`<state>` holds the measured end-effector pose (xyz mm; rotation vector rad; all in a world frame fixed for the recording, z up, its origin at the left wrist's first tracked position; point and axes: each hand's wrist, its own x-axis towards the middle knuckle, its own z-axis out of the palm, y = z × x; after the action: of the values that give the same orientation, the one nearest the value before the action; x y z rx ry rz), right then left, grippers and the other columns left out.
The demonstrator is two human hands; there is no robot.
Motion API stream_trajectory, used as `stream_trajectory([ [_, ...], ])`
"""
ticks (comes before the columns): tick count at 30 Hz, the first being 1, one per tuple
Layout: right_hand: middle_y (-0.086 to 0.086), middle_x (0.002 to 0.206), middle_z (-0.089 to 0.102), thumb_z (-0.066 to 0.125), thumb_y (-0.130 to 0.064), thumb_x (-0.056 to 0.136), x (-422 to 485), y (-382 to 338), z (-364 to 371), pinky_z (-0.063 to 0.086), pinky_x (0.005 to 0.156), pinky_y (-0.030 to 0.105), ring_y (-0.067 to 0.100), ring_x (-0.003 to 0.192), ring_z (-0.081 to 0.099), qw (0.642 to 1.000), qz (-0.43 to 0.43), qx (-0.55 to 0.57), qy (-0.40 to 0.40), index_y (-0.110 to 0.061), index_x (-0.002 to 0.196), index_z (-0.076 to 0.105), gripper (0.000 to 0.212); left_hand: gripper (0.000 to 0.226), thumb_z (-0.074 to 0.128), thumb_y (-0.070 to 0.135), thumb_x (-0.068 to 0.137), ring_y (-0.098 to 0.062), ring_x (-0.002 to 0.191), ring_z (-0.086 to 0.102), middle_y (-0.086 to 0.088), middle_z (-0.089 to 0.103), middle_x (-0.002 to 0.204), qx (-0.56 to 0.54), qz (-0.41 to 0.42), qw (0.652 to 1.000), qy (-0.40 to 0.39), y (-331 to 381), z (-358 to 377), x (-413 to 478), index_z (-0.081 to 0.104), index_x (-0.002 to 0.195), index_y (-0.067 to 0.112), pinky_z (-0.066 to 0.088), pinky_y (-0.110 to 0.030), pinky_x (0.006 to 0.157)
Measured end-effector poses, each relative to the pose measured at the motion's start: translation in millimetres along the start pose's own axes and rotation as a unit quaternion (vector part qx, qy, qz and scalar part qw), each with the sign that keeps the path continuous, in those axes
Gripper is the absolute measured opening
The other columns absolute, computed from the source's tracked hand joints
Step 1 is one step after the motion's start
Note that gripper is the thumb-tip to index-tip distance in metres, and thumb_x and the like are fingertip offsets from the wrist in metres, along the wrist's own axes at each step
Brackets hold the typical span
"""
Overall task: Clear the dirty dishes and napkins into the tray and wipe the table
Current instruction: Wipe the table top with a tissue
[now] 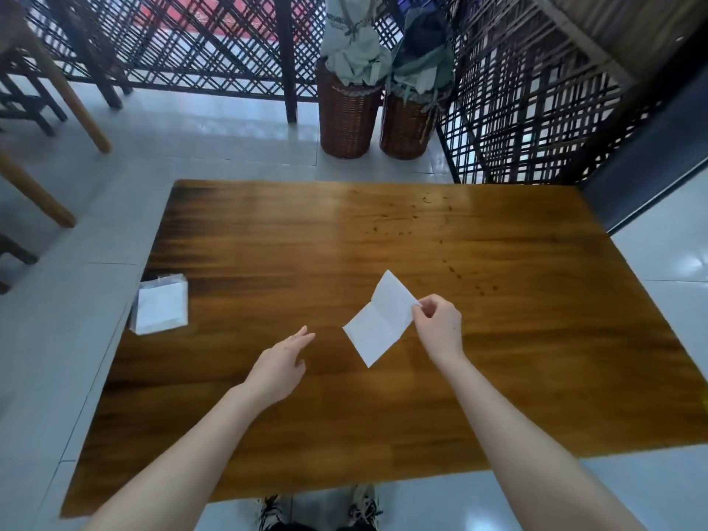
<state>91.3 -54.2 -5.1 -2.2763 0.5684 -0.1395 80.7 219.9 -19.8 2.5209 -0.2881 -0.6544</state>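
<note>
The right hand (438, 327) pinches a napkin (379, 320) above the table (498, 377); the left hand (281, 364) reaches forward with straight fingers.

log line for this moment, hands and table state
right hand: pinches white napkin by its edge | left hand: open, apart from napkin | tissue pack: left edge of table | dark specks: far right side

Napkin pack (161, 309) on the table (383, 231) at its left edge, 2 baskets (346, 116) behind it
</note>
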Motion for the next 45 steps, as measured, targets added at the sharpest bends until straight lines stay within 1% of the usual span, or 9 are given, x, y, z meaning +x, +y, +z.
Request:
stream_trajectory([
  [8,-0.013,0.076,0.058,0.057,-0.018,0.092,22.4,68.9,-46.3,0.041,0.058,0.014,0.004,0.074,0.057,0.999,0.024,-0.031,0.015,-0.021,0.085,0.061,0.009,0.057,0.043,0.009,0.097,-0.017,0.141,0.033,0.013,0.018,0.159,0.016,-0.008,1.000,-0.015,30.2,32.3,14.2,0.032,0.150,0.029,0.037,-0.028,0.106],
  [17,-0.010,0.082,0.058,0.053,-0.018,0.095,33.0,94.4,-77.9,0.038,0.056,0.012,0.003,0.072,0.054,0.997,0.048,-0.030,0.054,-0.020,0.090,0.060,0.008,0.057,0.043,0.009,0.097,-0.018,0.135,0.043,0.014,0.018,0.159,0.018,-0.019,0.999,-0.018,44.4,43.3,19.8,0.032,0.149,0.030,0.045,-0.024,0.089],
  [23,-0.006,0.090,0.062,0.056,-0.014,0.092,13.1,94.6,-55.7,0.042,0.061,0.013,0.006,0.081,0.057,0.998,0.045,-0.042,-0.015,-0.019,0.091,0.063,0.009,0.058,0.043,0.007,0.097,-0.019,0.125,0.052,0.012,0.016,0.159,0.027,-0.006,0.999,-0.043,41.4,34.2,30.3,0.031,0.150,0.027,0.044,-0.022,0.083],
  [28,-0.003,0.104,0.062,0.049,-0.004,0.087,-3.4,99.9,-26.2,0.045,0.068,0.018,0.005,0.087,0.055,0.990,0.050,-0.092,-0.095,-0.020,0.092,0.067,0.025,0.060,0.044,0.004,0.097,-0.021,0.136,0.041,0.010,0.014,0.160,0.041,0.008,0.997,-0.061,38.6,25.9,42.4,0.028,0.151,0.027,0.047,-0.033,0.096],
  [30,-0.001,0.111,0.062,0.044,0.002,0.087,-5.9,102.1,-19.5,0.048,0.077,0.023,0.013,0.100,0.058,0.988,0.063,-0.097,-0.099,-0.018,0.096,0.068,0.033,0.060,0.044,0.005,0.098,-0.024,0.130,0.047,0.010,0.014,0.160,0.045,0.009,0.996,-0.076,39.3,24.2,45.4,0.028,0.151,0.027,0.048,-0.033,0.095],
  [33,0.001,0.116,0.062,0.045,0.001,0.089,-2.5,103.4,-12.4,0.048,0.079,0.024,0.015,0.105,0.058,0.988,0.069,-0.109,-0.088,-0.016,0.104,0.068,0.032,0.060,0.045,0.005,0.097,-0.024,0.131,0.047,0.008,0.015,0.160,0.036,0.011,0.996,-0.076,39.1,25.2,48.7,0.029,0.151,0.027,0.047,-0.034,0.098],
  [39,-0.001,0.139,0.051,0.049,-0.008,0.093,14.9,110.9,6.5,0.042,0.098,0.029,0.017,0.126,0.046,0.970,-0.026,-0.194,-0.142,-0.016,0.127,0.059,0.036,0.060,0.045,0.005,0.097,-0.021,0.136,0.041,0.007,0.017,0.160,0.028,0.001,0.997,-0.073,44.1,29.2,57.9,0.030,0.151,0.025,0.043,-0.032,0.103],
  [43,0.007,0.128,0.057,0.048,-0.002,0.090,20.5,120.4,15.8,0.045,0.089,0.036,0.025,0.116,0.051,0.959,-0.108,-0.212,-0.155,-0.007,0.113,0.062,0.028,0.059,0.045,0.005,0.097,-0.019,0.141,0.034,0.006,0.018,0.160,0.022,-0.020,0.998,-0.060,49.2,32.6,64.6,0.030,0.151,0.024,0.039,-0.033,0.108],
  [45,0.007,0.126,0.058,0.050,-0.002,0.091,20.8,127.8,17.1,0.044,0.093,0.034,0.025,0.121,0.050,0.959,-0.126,-0.201,-0.154,-0.006,0.117,0.062,0.029,0.058,0.045,0.006,0.098,-0.019,0.143,0.030,0.006,0.017,0.160,0.019,-0.032,0.997,-0.061,53.4,35.8,66.9,0.029,0.151,0.024,0.036,-0.034,0.111],
])
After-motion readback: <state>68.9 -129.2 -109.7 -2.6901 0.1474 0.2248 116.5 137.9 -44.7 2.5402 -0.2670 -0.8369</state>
